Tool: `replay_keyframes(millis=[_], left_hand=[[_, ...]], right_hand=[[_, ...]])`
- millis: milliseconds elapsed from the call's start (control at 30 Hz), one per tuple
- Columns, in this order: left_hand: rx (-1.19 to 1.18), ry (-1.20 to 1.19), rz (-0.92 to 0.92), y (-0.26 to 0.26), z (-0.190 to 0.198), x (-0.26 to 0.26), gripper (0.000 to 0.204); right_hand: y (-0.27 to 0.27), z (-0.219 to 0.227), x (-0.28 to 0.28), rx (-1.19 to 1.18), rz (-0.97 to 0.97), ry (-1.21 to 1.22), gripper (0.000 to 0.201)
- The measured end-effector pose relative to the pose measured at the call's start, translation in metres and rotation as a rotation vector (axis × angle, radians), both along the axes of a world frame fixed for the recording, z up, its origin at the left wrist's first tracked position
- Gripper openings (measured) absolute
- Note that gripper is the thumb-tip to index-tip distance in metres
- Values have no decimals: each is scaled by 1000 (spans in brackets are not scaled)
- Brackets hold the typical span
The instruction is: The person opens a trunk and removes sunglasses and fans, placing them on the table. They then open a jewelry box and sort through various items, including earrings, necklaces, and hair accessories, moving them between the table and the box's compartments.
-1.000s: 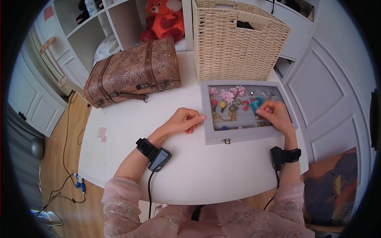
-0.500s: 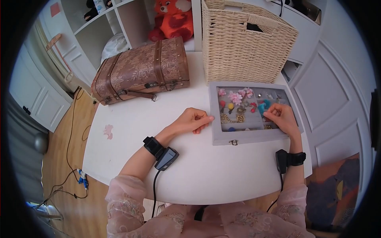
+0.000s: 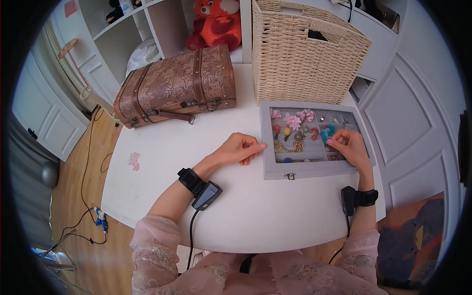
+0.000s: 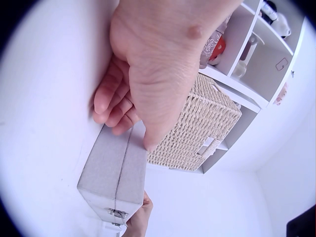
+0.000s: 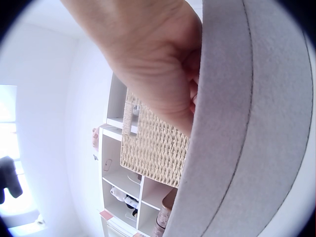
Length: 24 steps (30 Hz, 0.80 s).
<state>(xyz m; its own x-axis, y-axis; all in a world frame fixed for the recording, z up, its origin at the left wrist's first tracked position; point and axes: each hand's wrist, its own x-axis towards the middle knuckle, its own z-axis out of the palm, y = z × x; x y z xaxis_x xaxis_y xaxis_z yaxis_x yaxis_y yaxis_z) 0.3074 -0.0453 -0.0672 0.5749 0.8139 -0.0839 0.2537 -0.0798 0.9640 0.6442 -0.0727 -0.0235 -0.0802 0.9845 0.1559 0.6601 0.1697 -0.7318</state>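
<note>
A grey jewelry box [image 3: 314, 169] with a see-through lid lies on the white table, its lid down and a small metal latch [image 3: 290, 176] at the front. Through the lid show pink flower pieces [image 3: 294, 121], a gold chain [image 3: 285, 146] and a teal piece [image 3: 325, 132]. My left hand [image 3: 239, 149] rests beside the box, fingers loosely curled, thumb tip right at its left edge. My right hand [image 3: 350, 147] lies over the right part of the lid, fingers loosely bent, nothing visible in them. In the right wrist view, the box side [image 5: 227, 108] hides those fingertips.
Behind the box stands a tall woven basket [image 3: 305, 59]. A brown patterned trunk [image 3: 177, 86] with a leather handle sits at the back left. White shelves with a red plush toy [image 3: 216, 24] are behind the table [image 3: 162, 187]. Each wrist camera trails a cable.
The head view has shifted, so the table and everything on it appear further right. Both hands keep their places by the box.
</note>
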Motion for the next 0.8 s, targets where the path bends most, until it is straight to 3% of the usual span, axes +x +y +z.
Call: replay_keyframes(millis=[800], left_hand=[[-1, -7, 14, 0, 0, 0, 41]], right_hand=[[0, -2, -1, 16, -8, 5, 17]])
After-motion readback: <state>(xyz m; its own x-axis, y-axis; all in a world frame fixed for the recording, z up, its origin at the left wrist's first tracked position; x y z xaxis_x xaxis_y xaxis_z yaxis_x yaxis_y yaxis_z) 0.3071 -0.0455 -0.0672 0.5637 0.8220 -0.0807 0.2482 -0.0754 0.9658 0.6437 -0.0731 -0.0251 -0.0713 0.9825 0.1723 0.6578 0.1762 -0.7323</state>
